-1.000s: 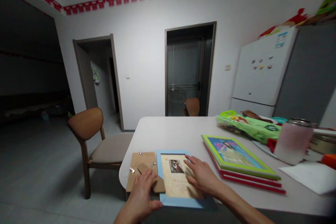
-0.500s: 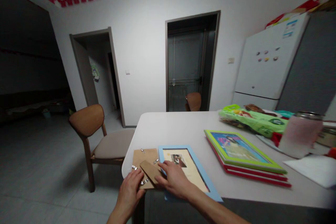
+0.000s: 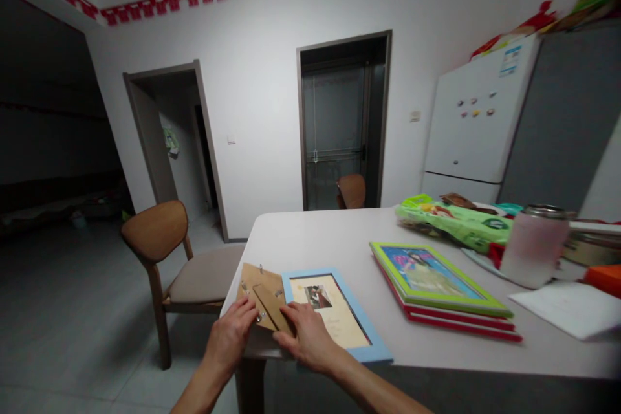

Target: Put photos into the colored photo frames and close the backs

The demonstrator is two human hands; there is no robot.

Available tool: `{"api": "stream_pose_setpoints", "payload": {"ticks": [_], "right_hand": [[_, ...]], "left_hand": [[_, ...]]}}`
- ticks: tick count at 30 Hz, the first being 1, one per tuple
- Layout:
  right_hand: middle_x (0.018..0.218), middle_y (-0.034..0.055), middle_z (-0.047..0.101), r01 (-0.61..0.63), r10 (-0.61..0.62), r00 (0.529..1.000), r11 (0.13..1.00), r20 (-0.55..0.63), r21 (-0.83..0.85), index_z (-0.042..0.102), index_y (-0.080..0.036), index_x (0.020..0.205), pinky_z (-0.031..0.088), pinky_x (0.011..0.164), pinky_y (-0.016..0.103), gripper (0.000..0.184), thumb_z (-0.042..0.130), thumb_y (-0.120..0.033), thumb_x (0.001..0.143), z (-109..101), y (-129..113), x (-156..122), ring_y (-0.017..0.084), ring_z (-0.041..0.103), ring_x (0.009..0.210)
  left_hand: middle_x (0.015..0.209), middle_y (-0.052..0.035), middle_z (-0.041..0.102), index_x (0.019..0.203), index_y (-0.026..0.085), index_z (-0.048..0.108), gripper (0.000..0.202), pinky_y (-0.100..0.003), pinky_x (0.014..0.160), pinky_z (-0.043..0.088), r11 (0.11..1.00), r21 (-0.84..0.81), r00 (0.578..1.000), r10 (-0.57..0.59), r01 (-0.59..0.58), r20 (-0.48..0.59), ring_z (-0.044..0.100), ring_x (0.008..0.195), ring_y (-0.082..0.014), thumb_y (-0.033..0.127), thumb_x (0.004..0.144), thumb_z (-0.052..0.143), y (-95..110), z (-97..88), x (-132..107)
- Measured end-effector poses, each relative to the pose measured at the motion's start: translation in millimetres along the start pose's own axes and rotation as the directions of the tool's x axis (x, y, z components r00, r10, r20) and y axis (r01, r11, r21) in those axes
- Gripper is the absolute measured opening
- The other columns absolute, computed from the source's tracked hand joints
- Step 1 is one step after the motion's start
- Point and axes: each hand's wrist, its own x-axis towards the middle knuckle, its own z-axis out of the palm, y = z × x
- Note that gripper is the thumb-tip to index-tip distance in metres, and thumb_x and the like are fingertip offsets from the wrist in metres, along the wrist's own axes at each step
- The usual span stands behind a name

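A brown picture-frame backing board (image 3: 264, 284) with metal clips and a stand leg is at the table's near left corner, its far edge seemingly tilted up. My left hand (image 3: 233, 330) is closed at the board's lower left edge, fingers near a clip. My right hand (image 3: 306, 335) grips its lower right side, thumb at the near edge. Just to the right lies a light blue picture frame (image 3: 376, 354) holding a cream sheet with a small picture (image 3: 317, 297). My right hand partly covers this frame's left side.
A stack of frames, a green one (image 3: 441, 278) over red ones, lies on the white table (image 3: 310, 233). Beyond are a green package (image 3: 451, 223), a pinkish jar (image 3: 536, 246) and white paper (image 3: 570, 307). A wooden chair (image 3: 155, 233) stands left of the table.
The backing board has been tilted up, and its stand leg now lies closer against it. My right hand has moved to its lower right edge. The view has shifted slightly.
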Motion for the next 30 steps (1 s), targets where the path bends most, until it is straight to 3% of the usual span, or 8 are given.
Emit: {"api": "stream_pose_setpoints", "payload": {"ticks": [4,7,11,13,16,19,25,30], "right_hand": [[0.103,0.0088,0.057,-0.032,0.049,0.993,0.986,-0.105,0.161,0.046,-0.018,0.116,0.034,0.082,0.031,0.048,0.043,-0.041,0.074,-0.1,-9.9,9.0,0.021,0.048,0.095],[0.108,0.0095,0.054,0.025,0.019,0.988,0.959,-0.150,0.283,0.045,-0.016,0.117,0.035,0.085,0.030,0.046,0.042,-0.036,0.076,-17.9,-14.5,13.6,0.019,0.048,0.097],[0.108,0.0106,0.055,0.053,-0.015,0.988,0.967,-0.155,0.247,0.046,-0.015,0.115,0.036,0.086,0.033,0.049,0.049,-0.036,0.071,-54.0,4.4,-3.7,0.020,0.049,0.097],[0.109,0.0115,0.054,0.010,0.011,0.993,0.983,-0.115,0.184,0.046,-0.014,0.116,0.036,0.085,0.033,0.051,0.049,-0.038,0.070,-67.9,24.4,-21.4,0.021,0.049,0.097],[0.102,0.0111,0.057,-0.090,0.093,0.994,0.993,-0.054,0.072,0.049,-0.015,0.113,0.038,0.082,0.033,0.049,0.045,-0.042,0.072,-77.3,56.9,-47.1,0.021,0.052,0.092],[0.096,0.0101,0.059,-0.111,0.110,0.994,0.992,-0.026,-0.055,0.051,-0.016,0.110,0.039,0.079,0.033,0.049,0.044,-0.045,0.072,-73.8,80.4,-60.5,0.021,0.052,0.087],[0.094,0.0092,0.056,-0.078,0.052,0.994,0.952,-0.096,-0.295,0.053,-0.021,0.108,0.036,0.074,0.034,0.042,0.042,-0.042,0.073,-58.2,92.5,-54.5,0.022,0.047,0.086],[0.093,0.0068,0.054,-0.028,-0.006,0.996,0.929,-0.091,-0.370,0.057,-0.026,0.096,0.034,0.070,0.031,0.030,0.038,-0.038,0.077,-55.3,84.3,-53.3,0.020,0.046,0.084]], "left_hand": [[0.110,-0.0019,0.057,0.100,0.022,0.057,0.031,-0.031,0.094,0.036,0.991,0.099,0.994,0.097,-0.092,-0.045,0.044,0.109,-0.0163,0.012,0.078,0.038,3.9,-31.6,12.0],[0.107,-0.0036,0.058,0.100,0.021,0.056,0.030,-0.032,0.091,0.039,0.976,0.140,0.967,0.192,-0.169,-0.166,0.046,0.108,-0.0171,0.013,0.080,0.037,13.6,-41.3,15.6],[0.100,-0.0070,0.062,0.100,0.016,0.055,0.028,-0.032,0.084,0.046,0.948,0.128,0.879,0.318,-0.292,-0.355,0.052,0.101,-0.0177,0.013,0.082,0.034,41.4,-18.7,12.6],[0.099,-0.0074,0.062,0.100,0.014,0.054,0.027,-0.030,0.082,0.047,0.945,0.068,0.876,0.323,-0.320,-0.359,0.054,0.098,-0.0173,0.013,0.082,0.034,61.8,2.9,10.5],[0.099,-0.0050,0.063,0.096,0.017,0.055,0.024,-0.027,0.081,0.047,0.958,-0.081,0.928,0.243,-0.275,-0.282,0.055,0.095,-0.0155,0.013,0.081,0.038,91.9,33.5,9.3],[0.098,-0.0016,0.063,0.090,0.021,0.056,0.020,-0.028,0.082,0.045,0.963,-0.198,0.975,0.153,-0.184,-0.164,0.055,0.094,-0.0143,0.013,0.080,0.041,108.9,51.3,8.5],[0.100,0.0022,0.060,0.086,0.025,0.055,0.019,-0.045,0.094,0.029,0.961,-0.276,0.997,0.005,0.016,0.075,0.053,0.097,-0.0153,0.013,0.076,0.046,103.0,54.8,4.7],[0.119,-0.0083,0.047,0.104,0.019,0.047,0.038,-0.047,0.097,0.020,0.956,-0.291,0.993,0.009,0.027,0.121,0.039,0.112,-0.0206,0.023,0.068,0.059,98.4,54.7,1.1]]}}
